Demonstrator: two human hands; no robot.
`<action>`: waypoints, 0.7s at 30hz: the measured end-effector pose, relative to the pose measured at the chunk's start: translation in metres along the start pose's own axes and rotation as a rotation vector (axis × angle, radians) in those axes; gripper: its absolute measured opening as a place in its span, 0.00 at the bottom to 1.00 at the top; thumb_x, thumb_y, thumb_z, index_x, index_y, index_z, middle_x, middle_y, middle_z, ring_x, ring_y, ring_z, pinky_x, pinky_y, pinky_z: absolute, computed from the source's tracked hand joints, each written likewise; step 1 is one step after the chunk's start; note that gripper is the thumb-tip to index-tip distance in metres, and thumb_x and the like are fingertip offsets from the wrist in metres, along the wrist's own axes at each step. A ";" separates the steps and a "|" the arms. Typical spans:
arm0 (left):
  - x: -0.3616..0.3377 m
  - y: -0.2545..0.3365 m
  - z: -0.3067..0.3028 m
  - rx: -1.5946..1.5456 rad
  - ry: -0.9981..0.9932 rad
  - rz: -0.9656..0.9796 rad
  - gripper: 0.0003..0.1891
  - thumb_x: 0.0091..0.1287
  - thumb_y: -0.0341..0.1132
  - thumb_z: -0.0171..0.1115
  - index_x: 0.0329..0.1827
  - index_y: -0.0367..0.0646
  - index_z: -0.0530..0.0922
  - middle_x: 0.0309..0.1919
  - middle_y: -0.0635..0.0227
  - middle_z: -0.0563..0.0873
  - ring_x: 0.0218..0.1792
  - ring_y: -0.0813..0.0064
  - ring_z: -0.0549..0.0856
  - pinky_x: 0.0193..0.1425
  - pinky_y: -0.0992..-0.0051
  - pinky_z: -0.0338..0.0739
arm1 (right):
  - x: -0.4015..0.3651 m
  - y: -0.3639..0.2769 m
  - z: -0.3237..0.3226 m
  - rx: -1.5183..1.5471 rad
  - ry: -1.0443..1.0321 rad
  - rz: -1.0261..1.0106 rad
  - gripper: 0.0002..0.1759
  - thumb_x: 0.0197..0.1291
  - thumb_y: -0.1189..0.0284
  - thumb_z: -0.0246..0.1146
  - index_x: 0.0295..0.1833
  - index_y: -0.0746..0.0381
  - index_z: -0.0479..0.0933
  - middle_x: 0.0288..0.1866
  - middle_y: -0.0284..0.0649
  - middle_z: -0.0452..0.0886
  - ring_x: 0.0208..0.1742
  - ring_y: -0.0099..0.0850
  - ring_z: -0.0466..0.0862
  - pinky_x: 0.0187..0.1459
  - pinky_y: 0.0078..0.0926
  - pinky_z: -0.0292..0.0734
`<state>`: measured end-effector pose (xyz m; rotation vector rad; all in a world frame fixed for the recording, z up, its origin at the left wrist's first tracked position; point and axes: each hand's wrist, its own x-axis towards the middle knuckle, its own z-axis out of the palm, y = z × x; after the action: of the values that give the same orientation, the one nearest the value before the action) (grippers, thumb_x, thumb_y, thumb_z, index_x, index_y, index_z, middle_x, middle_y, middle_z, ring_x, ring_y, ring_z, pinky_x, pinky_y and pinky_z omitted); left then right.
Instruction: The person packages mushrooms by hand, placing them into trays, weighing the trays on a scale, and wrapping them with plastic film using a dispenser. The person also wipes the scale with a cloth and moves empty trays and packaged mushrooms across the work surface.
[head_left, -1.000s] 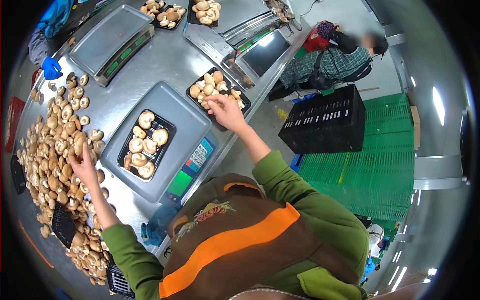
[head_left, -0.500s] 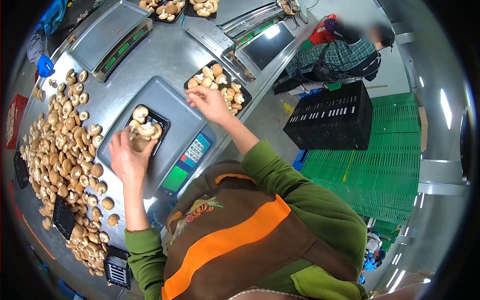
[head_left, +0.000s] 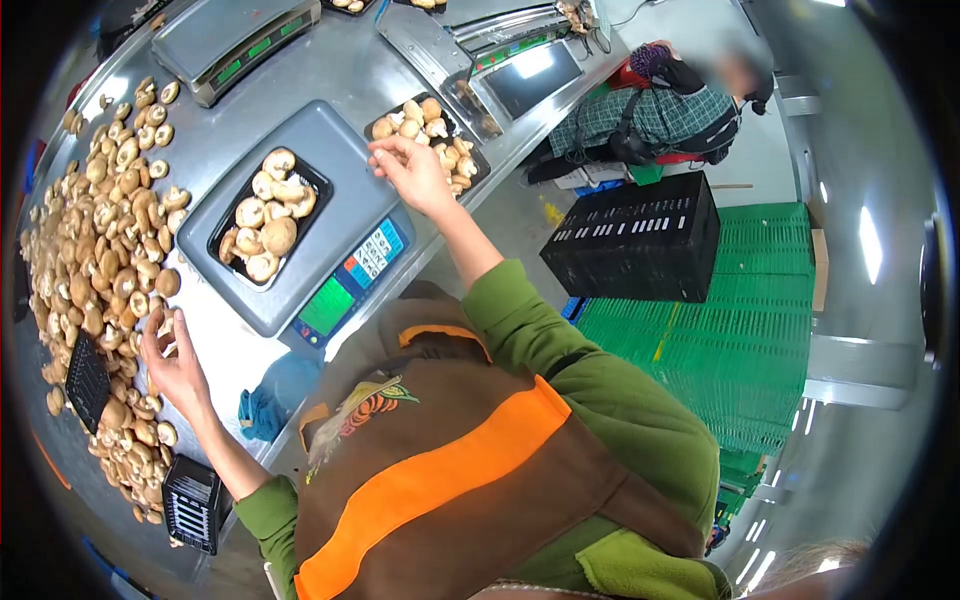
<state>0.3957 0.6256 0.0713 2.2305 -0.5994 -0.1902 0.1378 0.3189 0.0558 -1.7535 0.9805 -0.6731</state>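
A black tray (head_left: 322, 190) of brown-capped mushrooms (head_left: 278, 236) lies on the grey platform of a digital scale (head_left: 330, 135). At the near edge of a large heap of loose mushrooms (head_left: 110, 230), my left hand (head_left: 175, 368) is open, with thumb and fingers apart around the outermost caps. My right hand (head_left: 415, 180) hovers beyond the scale's right edge, beside a second tray of mushrooms (head_left: 440, 140). Its fingers are loosely bent, with nothing visible in them.
Empty black trays (head_left: 88, 382) rest against the heap, one more (head_left: 192, 503) at the table's near edge. Another scale (head_left: 235, 45) stands at the back left. A machine with a dark screen (head_left: 530, 78) is at the back right. A seated person (head_left: 640, 120) and a black crate (head_left: 632, 240) are to the right.
My left hand has left the tray on the scale and moved left and nearer to the heap. The tray's mushrooms are now uncovered. My right hand has stayed about where it was.
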 end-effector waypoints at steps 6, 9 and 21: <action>-0.021 -0.015 -0.015 -0.103 -0.020 0.048 0.19 0.65 0.39 0.64 0.54 0.37 0.77 0.46 0.64 0.78 0.36 0.77 0.81 0.36 0.78 0.75 | -0.009 -0.021 0.030 0.135 0.021 0.050 0.16 0.58 0.69 0.64 0.49 0.67 0.78 0.41 0.43 0.84 0.38 0.26 0.85 0.41 0.23 0.79; -0.028 -0.028 -0.019 -0.104 -0.048 0.020 0.19 0.65 0.39 0.64 0.55 0.38 0.77 0.45 0.64 0.78 0.36 0.77 0.81 0.36 0.78 0.75 | -0.013 -0.041 0.048 -0.014 0.039 -0.039 0.23 0.51 0.61 0.70 0.48 0.65 0.79 0.49 0.44 0.76 0.43 0.30 0.83 0.45 0.27 0.78; -0.040 -0.028 0.011 -0.269 -0.294 0.014 0.21 0.59 0.30 0.66 0.55 0.38 0.74 0.51 0.65 0.78 0.40 0.75 0.80 0.37 0.77 0.76 | 0.001 -0.027 0.095 -0.183 0.054 -0.148 0.22 0.45 0.63 0.72 0.45 0.61 0.78 0.39 0.44 0.76 0.37 0.35 0.80 0.41 0.29 0.77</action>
<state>0.3668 0.6528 0.0408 1.9507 -0.7010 -0.5651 0.2227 0.3693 0.0457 -1.9923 0.9813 -0.7470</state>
